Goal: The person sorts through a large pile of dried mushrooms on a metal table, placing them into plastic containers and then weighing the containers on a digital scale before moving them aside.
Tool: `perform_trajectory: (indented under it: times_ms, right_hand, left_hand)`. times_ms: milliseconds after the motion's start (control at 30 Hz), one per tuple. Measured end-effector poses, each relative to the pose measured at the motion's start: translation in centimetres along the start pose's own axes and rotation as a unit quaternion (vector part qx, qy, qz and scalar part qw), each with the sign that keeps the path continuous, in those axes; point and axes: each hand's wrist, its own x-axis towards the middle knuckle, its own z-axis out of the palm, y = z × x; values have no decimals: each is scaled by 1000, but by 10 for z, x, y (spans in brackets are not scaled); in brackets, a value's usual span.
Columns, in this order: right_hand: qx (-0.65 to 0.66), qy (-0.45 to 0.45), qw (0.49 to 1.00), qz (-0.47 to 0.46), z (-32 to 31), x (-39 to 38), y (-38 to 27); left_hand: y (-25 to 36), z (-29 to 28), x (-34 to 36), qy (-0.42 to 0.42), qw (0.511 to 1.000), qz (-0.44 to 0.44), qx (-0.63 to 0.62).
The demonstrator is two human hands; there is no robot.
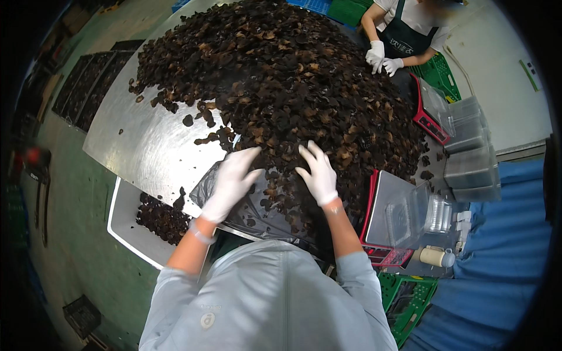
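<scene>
Left of the nearer red-edged scale (371, 205), dark wood-ear-like fungus (281, 82) is heaped beyond the gloved left hand (233, 178) and right hand (319, 176), fingers parted, nothing visibly grasped, and is probably best handled lightly.

blue cloth (509, 228), right | green crate (410, 322), lower right | black crate (82, 319) on floor (126, 286) | beige bottle (432, 256)
</scene>
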Motion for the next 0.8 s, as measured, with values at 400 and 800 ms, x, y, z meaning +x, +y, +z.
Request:
perform_trajectory:
  times_ms: [400,800]
  right_hand:
    - [-40,-176,982,-52,-23,-145,5]
    - [-52,-131,990,-29,11,-88,6]
  left_hand:
    - [-3,54,-70,-166,974,154,-1]
    - [9,78,-54,-209,960,160,92]
